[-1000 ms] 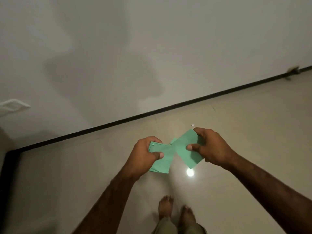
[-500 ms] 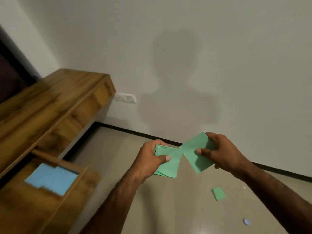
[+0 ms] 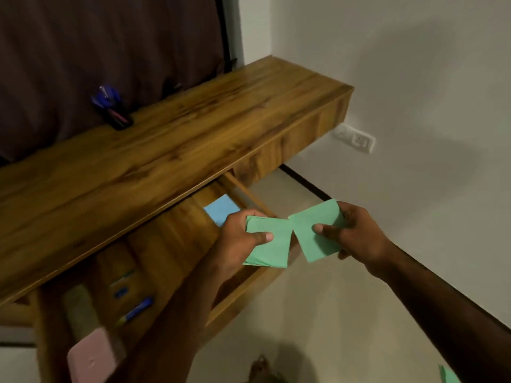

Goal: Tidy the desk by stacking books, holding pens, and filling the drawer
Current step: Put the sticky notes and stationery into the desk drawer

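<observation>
Now the stack of green paper sheets (image 3: 272,250) sits pinched under the left hand's (image 3: 235,239) thumb, and the right hand (image 3: 356,236) pinches one loose green sheet (image 3: 315,230). Half a second ago both hung over floor; now the open drawer (image 3: 249,288) lies directly beneath the left grip, so filling it looks imminent. A blue sheet (image 3: 221,210) shows just beyond. The drawer's nearer contents are blurred.

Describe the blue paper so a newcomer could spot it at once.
Start at the long wooden desk; an open drawer juts out below it. At the drawer's right end, just beyond the left hand, lies the blue paper. It is sky blue; the papers in that hand and the right hand are green.
</observation>
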Action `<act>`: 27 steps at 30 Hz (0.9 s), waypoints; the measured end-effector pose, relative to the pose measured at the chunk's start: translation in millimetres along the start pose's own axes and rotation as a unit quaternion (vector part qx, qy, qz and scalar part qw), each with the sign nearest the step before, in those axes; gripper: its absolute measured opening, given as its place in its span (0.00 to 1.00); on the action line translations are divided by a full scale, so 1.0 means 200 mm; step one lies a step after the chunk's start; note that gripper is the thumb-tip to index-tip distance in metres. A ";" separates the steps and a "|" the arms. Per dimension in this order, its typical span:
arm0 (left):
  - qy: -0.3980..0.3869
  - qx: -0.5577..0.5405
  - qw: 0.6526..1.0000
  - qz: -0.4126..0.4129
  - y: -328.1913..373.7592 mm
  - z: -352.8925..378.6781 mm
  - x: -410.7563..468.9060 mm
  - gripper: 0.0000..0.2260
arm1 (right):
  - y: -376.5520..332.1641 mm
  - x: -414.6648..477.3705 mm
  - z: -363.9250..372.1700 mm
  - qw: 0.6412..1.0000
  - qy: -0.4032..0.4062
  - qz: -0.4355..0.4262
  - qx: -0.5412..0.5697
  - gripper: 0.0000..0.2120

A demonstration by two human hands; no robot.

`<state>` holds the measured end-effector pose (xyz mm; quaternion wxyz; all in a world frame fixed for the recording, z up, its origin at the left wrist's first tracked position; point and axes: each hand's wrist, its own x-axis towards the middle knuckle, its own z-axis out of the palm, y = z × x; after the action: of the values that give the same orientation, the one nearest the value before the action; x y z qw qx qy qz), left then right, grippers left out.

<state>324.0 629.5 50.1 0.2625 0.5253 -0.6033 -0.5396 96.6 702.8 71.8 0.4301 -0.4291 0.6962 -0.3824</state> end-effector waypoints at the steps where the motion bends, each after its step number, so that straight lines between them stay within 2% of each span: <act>1: 0.018 -0.009 1.000 -0.013 -0.04 -0.08 0.01 0.11 | -0.03 0.05 0.09 1.000 -0.015 0.002 -0.002 0.13; 6: 0.079 -0.061 0.991 -0.084 -0.26 -0.37 0.01 0.12 | -0.13 0.26 0.42 0.996 -0.084 0.018 -0.011 0.12; 11: 0.171 -0.100 0.969 -0.146 -0.47 -0.51 0.02 0.11 | -0.09 0.48 0.68 0.987 -0.132 0.082 -0.034 0.11; 14: 0.219 -0.140 0.948 -0.183 -0.57 -0.54 0.06 0.12 | -0.04 0.61 0.80 0.981 -0.162 0.038 -0.103 0.09; 16: 0.247 -0.167 0.933 -0.203 -0.62 -0.57 0.12 0.10 | 0.00 0.71 0.85 0.963 -0.198 -0.010 -0.183 0.10; 19: 0.265 -0.198 0.914 -0.237 -0.66 -0.59 0.21 0.09 | 0.07 0.81 0.90 0.913 -0.256 -0.060 -0.311 0.10; 24: 0.265 -0.173 0.910 -0.268 -0.74 -0.53 0.32 0.10 | 0.22 0.86 0.95 0.855 -0.358 -0.073 -0.368 0.12; 27: 0.243 -0.138 0.921 -0.273 -0.77 -0.49 0.36 0.09 | 0.28 0.87 0.95 0.848 -0.375 -0.043 -0.372 0.15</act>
<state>442.8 546.6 -82.3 0.3136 0.7432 -0.2740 -0.5236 213.0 530.1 -90.3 0.4499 -0.6968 0.5532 0.0772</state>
